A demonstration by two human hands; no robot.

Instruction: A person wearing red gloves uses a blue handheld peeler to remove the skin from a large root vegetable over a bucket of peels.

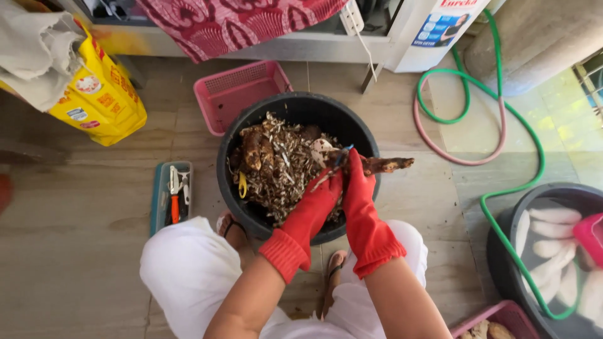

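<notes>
Two red-gloved hands over black tub (232, 157) of peelings. Right hand (359, 182) clamped on brown root (386, 165), root jutting right past tub rim. Left hand (323, 191) closed around peeler (336, 162), touching root's near end.

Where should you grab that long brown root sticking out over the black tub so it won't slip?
Probably around the thick middle of the brown root, from underneath on the near side. It lies nearly level over the black tub, and the right hand already grips its inner end; the far tip tapers, so it likely gives less hold.
</notes>
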